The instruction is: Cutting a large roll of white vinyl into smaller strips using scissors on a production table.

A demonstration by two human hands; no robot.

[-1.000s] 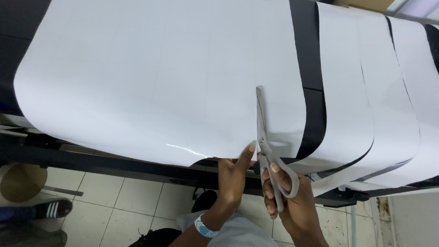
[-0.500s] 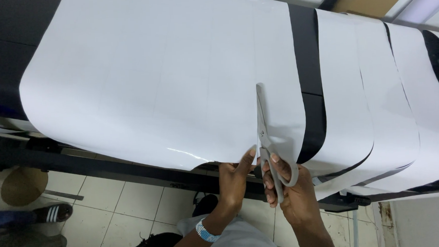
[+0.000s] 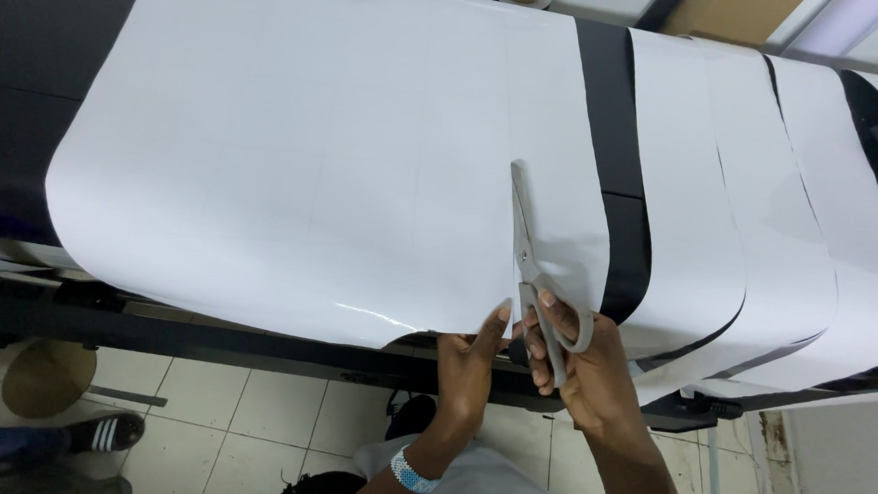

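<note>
A wide white glossy sheet point(image 3: 315, 173) hangs over the front of a black machine point(image 3: 10, 89). My right hand point(image 3: 577, 362) grips grey-handled scissors point(image 3: 530, 257) whose blades point up into a straight cut in the sheet. My left hand point(image 3: 473, 363) pinches the sheet's lower edge just left of the cut. A beaded band point(image 3: 409, 471) is on my left wrist. To the right of the cut a narrow white strip point(image 3: 555, 171) hangs beside a black band.
More cut white strips point(image 3: 758, 210) hang to the right. A black frame bar point(image 3: 163, 332) runs below the sheet. On the tiled floor at left stand a brown round disc point(image 3: 47, 376) and another person's dark striped shoe point(image 3: 103, 433).
The view has drifted slightly. The scissors and both hands stay at the same place on the sheet's lower edge.
</note>
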